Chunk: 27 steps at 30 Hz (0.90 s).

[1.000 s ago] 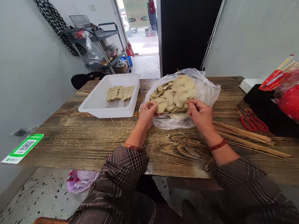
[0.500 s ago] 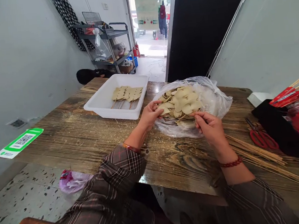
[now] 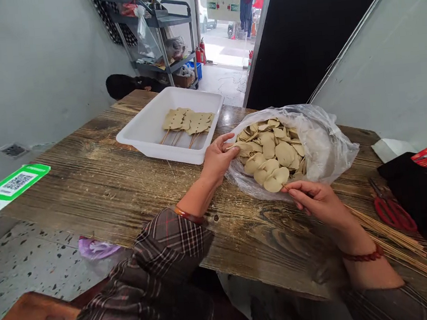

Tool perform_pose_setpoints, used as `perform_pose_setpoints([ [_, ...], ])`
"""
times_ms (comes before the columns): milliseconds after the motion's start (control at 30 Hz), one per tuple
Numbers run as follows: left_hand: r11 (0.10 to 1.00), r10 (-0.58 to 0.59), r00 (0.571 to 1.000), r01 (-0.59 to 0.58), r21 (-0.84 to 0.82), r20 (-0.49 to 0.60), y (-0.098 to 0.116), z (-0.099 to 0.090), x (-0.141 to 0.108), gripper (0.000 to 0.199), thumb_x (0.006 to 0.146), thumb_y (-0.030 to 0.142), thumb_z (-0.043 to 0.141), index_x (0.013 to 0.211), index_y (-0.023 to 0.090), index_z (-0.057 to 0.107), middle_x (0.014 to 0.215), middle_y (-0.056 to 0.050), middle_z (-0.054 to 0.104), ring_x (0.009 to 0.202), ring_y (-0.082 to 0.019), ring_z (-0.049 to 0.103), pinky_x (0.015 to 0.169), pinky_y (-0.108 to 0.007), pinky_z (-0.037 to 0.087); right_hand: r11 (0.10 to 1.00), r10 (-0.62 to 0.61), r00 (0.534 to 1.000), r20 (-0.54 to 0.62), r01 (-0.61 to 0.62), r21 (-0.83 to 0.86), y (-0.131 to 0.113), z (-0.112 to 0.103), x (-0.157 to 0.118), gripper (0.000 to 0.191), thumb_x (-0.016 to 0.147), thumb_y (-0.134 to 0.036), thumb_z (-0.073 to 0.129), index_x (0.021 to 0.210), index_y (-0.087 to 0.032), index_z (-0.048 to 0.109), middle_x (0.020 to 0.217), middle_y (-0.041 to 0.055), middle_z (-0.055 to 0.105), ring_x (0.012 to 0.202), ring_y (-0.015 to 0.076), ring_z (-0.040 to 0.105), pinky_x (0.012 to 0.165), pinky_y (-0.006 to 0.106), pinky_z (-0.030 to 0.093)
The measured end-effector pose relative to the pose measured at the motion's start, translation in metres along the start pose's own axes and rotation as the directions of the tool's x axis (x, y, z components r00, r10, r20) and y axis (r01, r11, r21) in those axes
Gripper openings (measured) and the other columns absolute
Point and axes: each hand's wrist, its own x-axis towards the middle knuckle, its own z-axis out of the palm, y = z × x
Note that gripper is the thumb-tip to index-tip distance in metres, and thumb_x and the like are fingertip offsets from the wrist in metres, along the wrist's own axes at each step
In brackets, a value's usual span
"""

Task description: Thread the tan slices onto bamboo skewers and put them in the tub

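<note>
A clear plastic bag (image 3: pixel 322 143) lies opened out on the wooden table, full of thin beige round slices (image 3: pixel 285 152). My right hand (image 3: pixel 316 201), at the bag's near edge, pinches the end of a bamboo skewer (image 3: pixel 284 187). Several overlapping slices (image 3: pixel 264 171) are threaded along that skewer. On the bag's left side, my left hand (image 3: pixel 217 158) has thumb and fingers closed on a beige slice (image 3: pixel 244 148). Left of the bag, a white plastic tub (image 3: pixel 140 142) holds finished-looking skewers of beige slices (image 3: pixel 187 121) laid side by side.
Loose bamboo skewers (image 3: pixel 395 236) lie to the right, by red-handled scissors (image 3: pixel 393 211) and a black cloth or bag (image 3: pixel 422 196). A green-and-white QR card (image 3: pixel 16 186) is at the table's left edge. Beyond stands a grey trolley (image 3: pixel 175 20).
My right hand has drawn the skewer toward me and right, so its row of slices shows clearly. The left hand stays at the bag's left side. The camera has turned slightly.
</note>
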Motion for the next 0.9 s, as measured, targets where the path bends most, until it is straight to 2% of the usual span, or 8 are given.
perform_pose_setpoints([
  [100,1.000,-0.028,0.999,0.028,-0.013,-0.029,0.0013,0.0013,-0.0018,0.037,0.067,0.015,0.071,0.103,0.011,0.063,0.063,0.004,0.058,0.054,-0.005,0.048,0.054,-0.018,0.041,1.000,-0.007,1.000,0.030,0.007,-0.003,-0.0011,0.0013,-0.0008,0.037,0.087,-0.048,0.058,0.099,-0.015,0.072,0.054,-0.0032,0.052,0.041,0.0074,0.042,0.041,0.021,0.031],
  [233,0.999,-0.035,0.998,0.036,0.015,-0.061,0.0017,0.0024,-0.0024,0.034,0.066,0.014,0.072,0.099,0.012,0.065,0.063,0.004,0.058,0.054,-0.005,0.048,0.049,-0.017,0.036,1.000,0.007,1.000,-0.007,-0.007,0.001,-0.0036,0.0027,-0.0019,0.037,0.085,-0.048,0.059,0.097,-0.015,0.072,0.053,-0.0028,0.052,0.041,0.0077,0.042,0.041,0.021,0.031],
  [400,0.992,-0.108,0.992,0.103,-0.078,-0.065,-0.0013,0.0054,-0.0016,0.039,0.064,0.011,0.072,0.102,0.013,0.060,0.075,0.001,0.064,0.064,-0.009,0.059,0.061,-0.022,0.049,1.000,0.007,0.999,-0.041,-0.007,0.011,-0.0051,0.0002,-0.0022,0.039,0.084,-0.050,0.059,0.097,-0.015,0.073,0.052,-0.0028,0.051,0.041,0.0079,0.041,0.040,0.021,0.030],
  [500,0.981,-0.136,0.989,0.126,-0.145,-0.062,-0.0023,0.0067,-0.0019,0.039,0.064,0.008,0.070,0.101,0.014,0.057,0.082,-0.001,0.066,0.069,-0.010,0.062,0.068,-0.024,0.051,1.000,-0.019,0.999,-0.033,0.019,-0.016,-0.0069,-0.0007,-0.0025,0.038,0.085,-0.048,0.058,0.097,-0.015,0.073,0.051,-0.0025,0.051,0.041,0.0081,0.040,0.040,0.021,0.029],
  [667,0.982,-0.127,0.988,0.113,-0.149,-0.086,-0.0026,0.0068,-0.0027,0.036,0.067,0.010,0.068,0.101,0.014,0.057,0.084,-0.001,0.065,0.070,-0.008,0.061,0.068,-0.022,0.050,0.989,-0.084,0.996,-0.005,0.083,-0.119,-0.0092,0.0001,-0.0019,0.034,0.086,-0.045,0.056,0.094,-0.016,0.074,0.051,-0.0015,0.054,0.045,0.0102,0.045,0.044,0.023,0.032],
  [900,0.985,-0.092,0.991,0.076,-0.153,-0.093,-0.0036,0.0067,-0.0033,0.038,0.067,0.009,0.066,0.104,0.014,0.057,0.086,-0.001,0.066,0.073,-0.009,0.062,0.070,-0.022,0.050,0.979,-0.099,0.995,-0.021,0.094,-0.179,-0.0081,-0.0019,-0.0007,0.035,0.088,-0.044,0.054,0.095,-0.017,0.074,0.052,-0.0014,0.055,0.046,0.0114,0.047,0.046,0.024,0.033],
])
